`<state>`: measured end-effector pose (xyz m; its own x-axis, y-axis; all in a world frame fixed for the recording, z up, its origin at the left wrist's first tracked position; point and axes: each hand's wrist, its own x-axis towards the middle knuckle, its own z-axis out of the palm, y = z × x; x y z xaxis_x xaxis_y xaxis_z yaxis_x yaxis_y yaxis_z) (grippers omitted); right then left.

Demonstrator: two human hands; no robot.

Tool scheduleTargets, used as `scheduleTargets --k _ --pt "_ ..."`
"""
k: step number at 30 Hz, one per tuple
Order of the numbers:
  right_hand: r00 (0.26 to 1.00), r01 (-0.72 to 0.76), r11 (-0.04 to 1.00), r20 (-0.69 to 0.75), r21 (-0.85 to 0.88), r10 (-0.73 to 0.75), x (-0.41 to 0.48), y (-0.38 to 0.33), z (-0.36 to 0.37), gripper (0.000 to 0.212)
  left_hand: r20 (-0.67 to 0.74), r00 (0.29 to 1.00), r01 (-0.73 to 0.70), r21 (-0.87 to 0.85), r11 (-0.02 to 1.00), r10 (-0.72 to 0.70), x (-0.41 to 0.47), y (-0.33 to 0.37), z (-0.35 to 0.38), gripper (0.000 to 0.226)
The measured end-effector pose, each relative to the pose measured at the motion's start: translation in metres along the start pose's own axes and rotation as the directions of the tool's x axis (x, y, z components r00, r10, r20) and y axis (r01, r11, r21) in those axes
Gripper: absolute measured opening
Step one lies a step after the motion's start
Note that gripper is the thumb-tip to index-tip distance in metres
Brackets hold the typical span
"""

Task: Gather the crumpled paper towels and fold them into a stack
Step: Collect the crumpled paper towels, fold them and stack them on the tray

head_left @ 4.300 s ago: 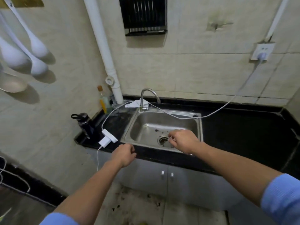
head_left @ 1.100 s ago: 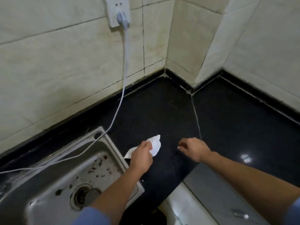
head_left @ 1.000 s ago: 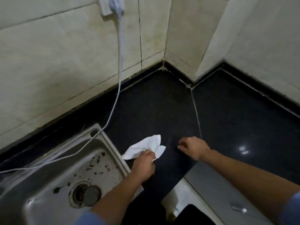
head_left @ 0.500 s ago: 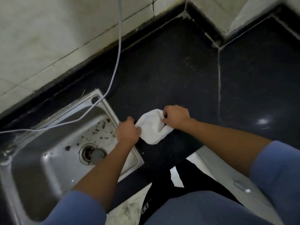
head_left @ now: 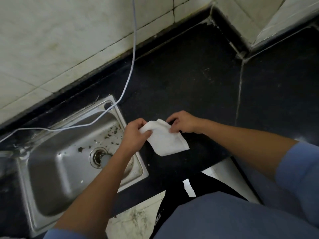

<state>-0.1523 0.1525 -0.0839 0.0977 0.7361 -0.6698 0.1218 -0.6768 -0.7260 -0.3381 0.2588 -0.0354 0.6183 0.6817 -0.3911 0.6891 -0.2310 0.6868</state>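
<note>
A white paper towel (head_left: pixel 165 138) hangs just above the black countertop (head_left: pixel 198 80), right of the sink. My left hand (head_left: pixel 135 133) pinches its upper left corner. At the towel's upper right edge, my right hand (head_left: pixel 183 122) pinches it between thumb and fingers. The sheet is partly spread, still creased, its lower corner drooping toward the counter's front edge.
A steel sink (head_left: pixel 57 161) with dirt specks and a drain (head_left: pixel 100 156) lies to the left. A white cable (head_left: pixel 132 54) runs down the tiled wall (head_left: pixel 60 40) and across the sink rim. The counter turns a corner at the upper right.
My right hand has joined the left on the towel, and together they have pulled it from a crumpled ball into a flatter sheet. The view has tilted further down.
</note>
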Motion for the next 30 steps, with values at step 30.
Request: scheduleTargets --k 30 --pt "0.732 -0.119 0.991 -0.68 -0.063 0.045 0.003 0.04 -0.028 0.048 -0.356 0.868 0.284 -0.217 0.934 -0.347 0.096 -0.021 -0.013 0.037"
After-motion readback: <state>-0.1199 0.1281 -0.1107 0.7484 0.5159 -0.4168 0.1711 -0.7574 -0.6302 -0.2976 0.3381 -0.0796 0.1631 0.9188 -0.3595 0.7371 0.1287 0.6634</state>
